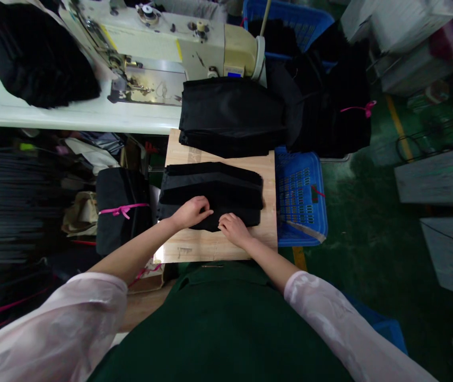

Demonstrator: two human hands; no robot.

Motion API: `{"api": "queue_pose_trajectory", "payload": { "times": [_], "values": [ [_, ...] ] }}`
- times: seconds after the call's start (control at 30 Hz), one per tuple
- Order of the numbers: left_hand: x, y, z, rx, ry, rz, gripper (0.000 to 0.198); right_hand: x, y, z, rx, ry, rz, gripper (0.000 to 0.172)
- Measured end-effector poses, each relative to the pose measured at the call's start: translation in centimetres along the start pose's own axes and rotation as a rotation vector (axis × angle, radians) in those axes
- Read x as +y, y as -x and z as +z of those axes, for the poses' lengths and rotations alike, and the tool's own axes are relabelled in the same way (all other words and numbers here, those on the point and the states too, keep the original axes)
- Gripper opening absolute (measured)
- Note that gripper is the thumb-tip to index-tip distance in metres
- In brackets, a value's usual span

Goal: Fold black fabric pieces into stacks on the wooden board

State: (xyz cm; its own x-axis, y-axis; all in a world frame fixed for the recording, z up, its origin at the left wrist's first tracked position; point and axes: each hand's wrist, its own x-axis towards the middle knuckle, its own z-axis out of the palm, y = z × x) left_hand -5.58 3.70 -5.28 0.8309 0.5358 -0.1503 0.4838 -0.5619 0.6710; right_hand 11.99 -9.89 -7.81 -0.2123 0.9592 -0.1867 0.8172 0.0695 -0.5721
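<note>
A stack of black fabric pieces [234, 185] lies on a light wooden board [266, 233] in front of me, with dark grey bands showing across it. My left hand [192, 212] rests on the near left half of this stack, fingers curled in toward the thumb; whatever is between them is hidden. Close by on the right, my right hand [234, 229] is closed at the near edge of the stack, its bent fingers on the black fabric. Just beyond, a second black fabric stack [232, 114] overlaps the board's far edge.
A sewing machine [206, 50] stands on a white table [139, 119] with a black fabric pile [31, 58] at its left. Pink ties bind a bundle on the left [121, 233] and a black bundle on the right [330, 101]. A blue basket [318, 212] stands right of the board.
</note>
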Motion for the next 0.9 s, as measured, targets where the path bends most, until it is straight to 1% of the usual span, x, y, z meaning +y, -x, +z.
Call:
{"api": "queue_pose_trajectory", "payload": {
  "times": [0.03, 0.07, 0.1, 0.17, 0.23, 0.3, 0.33, 0.4, 0.47, 0.57, 0.67, 0.8, 0.9],
  "values": [
    [-0.5, 0.8, 0.1, -0.059, 0.034, 0.062, 0.027, 0.0, -0.2, -0.1, 0.002, -0.035, 0.065, 0.010],
    [-1.0, 1.6, 0.3, -0.110, 0.048, 0.095, 0.029, 0.0, -0.4, -0.2, -0.003, -0.062, 0.127, 0.010],
    [-1.5, 2.1, 0.5, -0.144, 0.048, 0.103, 0.031, 0.0, -0.5, -0.4, -0.016, -0.078, 0.179, 0.011],
    [-2.1, 2.7, 1.1, -0.151, 0.031, 0.076, 0.028, 0.0, -0.6, -0.8, -0.026, -0.073, 0.227, 0.012],
    [-2.3, 2.5, 1.6, -0.108, 0.027, 0.012, 0.026, -0.1, -0.4, -1.1, 0.036, -0.015, 0.184, 0.013],
    [-2.3, 1.9, 1.8, -0.065, 0.040, -0.083, 0.030, -0.3, 0.0, -1.3, 0.113, 0.078, 0.059, 0.015],
    [-2.2, 1.5, 1.8, -0.057, 0.044, -0.128, 0.031, -0.4, 0.3, -1.3, 0.119, 0.123, -0.022, 0.016],
    [-2.1, 0.9, 1.7, -0.072, 0.039, -0.187, 0.030, -0.7, 0.6, -1.0, 0.052, 0.183, -0.163, 0.017],
    [-1.9, 0.5, 1.5, -0.098, 0.023, -0.209, 0.030, -0.9, 0.6, -0.4, -0.018, 0.216, -0.218, 0.013],
    [-1.8, 0.6, 1.2, -0.112, 0.021, -0.210, 0.030, -0.8, 0.4, 0.5, -0.032, 0.245, -0.200, 0.014],
    [-2.0, 1.0, 1.3, -0.115, 0.044, -0.188, 0.030, -0.4, 0.1, 1.0, -0.025, 0.171, -0.175, 0.010],
    [-2.3, 1.3, 1.5, -0.126, 0.035, -0.124, 0.028, 0.1, -0.3, 0.6, -0.002, -0.025, -0.101, 0.016],
    [-2.0, 1.5, 1.2, -0.162, -0.008, -0.068, 0.032, -0.1, -0.6, -0.1, -0.014, -0.037, -0.004, 0.019]
  ]
}}
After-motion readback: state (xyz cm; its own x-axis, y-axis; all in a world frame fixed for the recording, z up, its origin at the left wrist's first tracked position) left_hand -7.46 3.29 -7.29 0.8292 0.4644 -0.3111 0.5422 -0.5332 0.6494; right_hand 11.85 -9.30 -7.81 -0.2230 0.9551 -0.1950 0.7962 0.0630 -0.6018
